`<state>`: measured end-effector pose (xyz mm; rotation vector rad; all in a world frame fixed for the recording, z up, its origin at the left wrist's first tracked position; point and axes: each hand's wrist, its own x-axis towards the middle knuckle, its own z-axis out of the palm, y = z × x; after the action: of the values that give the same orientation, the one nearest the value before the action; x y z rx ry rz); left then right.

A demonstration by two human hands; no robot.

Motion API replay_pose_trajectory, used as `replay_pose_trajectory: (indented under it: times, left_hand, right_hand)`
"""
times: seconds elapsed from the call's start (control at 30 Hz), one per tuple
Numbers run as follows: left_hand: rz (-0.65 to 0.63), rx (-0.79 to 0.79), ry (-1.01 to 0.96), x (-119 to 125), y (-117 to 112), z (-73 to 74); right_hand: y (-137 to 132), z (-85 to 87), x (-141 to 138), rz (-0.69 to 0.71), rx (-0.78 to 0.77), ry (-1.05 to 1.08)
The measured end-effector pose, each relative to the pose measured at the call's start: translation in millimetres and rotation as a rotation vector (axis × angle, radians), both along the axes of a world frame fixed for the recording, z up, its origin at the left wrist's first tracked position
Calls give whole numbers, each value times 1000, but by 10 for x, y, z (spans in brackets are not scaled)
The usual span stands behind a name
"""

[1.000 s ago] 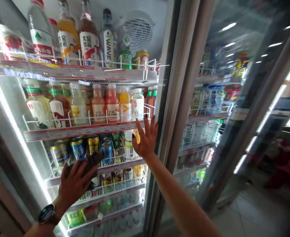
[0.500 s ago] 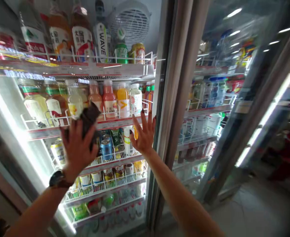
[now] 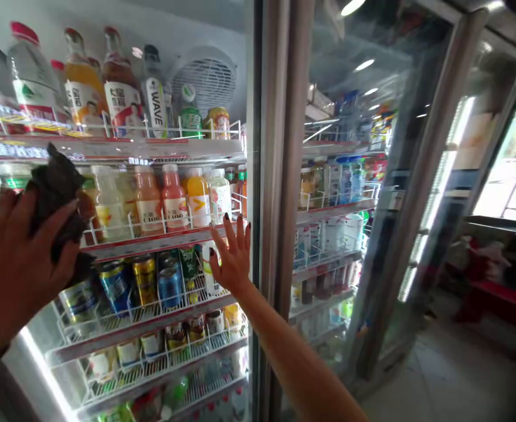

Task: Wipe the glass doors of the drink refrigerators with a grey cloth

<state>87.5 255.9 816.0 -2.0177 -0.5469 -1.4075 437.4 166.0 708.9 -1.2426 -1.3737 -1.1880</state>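
Observation:
My left hand (image 3: 18,264) presses a dark cloth (image 3: 58,193) flat against the glass door (image 3: 121,88) of a drinks cooler, at the left edge near the second shelf. Its fingers are spread over the cloth. My right hand (image 3: 231,258) lies open and flat on the same glass near the door's right frame (image 3: 258,176), fingers spread, holding nothing. Behind the glass stand juice bottles (image 3: 174,196) on the second shelf and cans (image 3: 143,278) on the third.
Tall bottles (image 3: 121,94) and a round fan grille (image 3: 207,73) sit on the top shelf. A second cooler door (image 3: 350,193) with more drinks is to the right. Tiled floor (image 3: 438,375) and a bright window (image 3: 513,170) lie farther right.
My left hand has swept the cloth up and to the left across the glass, from the can shelf to the bottle shelf. The right hand stays flat on the glass.

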Motion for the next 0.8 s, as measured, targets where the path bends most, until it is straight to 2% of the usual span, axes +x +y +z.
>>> replay_pose_trajectory:
  times: [0.03, 0.07, 0.13, 0.23, 0.27, 0.33, 0.43, 0.5, 0.6, 0.67, 0.73, 0.8]
  left_hand:
    - [10, 22, -64, 178, -32, -13]
    - [16, 47, -89, 377, -66, -107]
    - [11, 64, -64, 804, -153, -459]
    - [-43, -32, 63, 1367, -349, -1054]
    - [-92, -59, 74, 1497, -415, -1198]
    - [-202, -91, 41, 1629, -518, -1367]
    - [-290, -73, -37, 1462, -572, -1386]
    - [-261, -38, -32, 1160, -547, -1335]
    - [-156, -20, -45, 642, -441, -1274]
    - [-63, -17, -111, 377, -332, -1256]
    - [26, 4, -160, 222, -212, -1252]
    - [97, 20, -167, 165, -107, -1264]
  right_hand:
    - [-4, 11, 13, 0, -3, 3]
    - [-14, 18, 14, 1, -7, 1]
    - [-54, 3, -48, 22, 6, 17]
    - [-156, -123, -365, 124, 90, 169]
    - [-189, -185, -516, 190, 99, 216]
    - [-222, -304, -819, 338, 60, 263]
    - [-130, -377, -1139, 449, -26, 291]
    - [4, -353, -1246, 409, -21, 316]
    - [180, -331, -1290, 262, 9, 287]
    - [213, -358, -1200, 188, -13, 147]
    - [176, -355, -964, 155, -63, -77]
    - [107, -218, -609, 113, -73, -201]
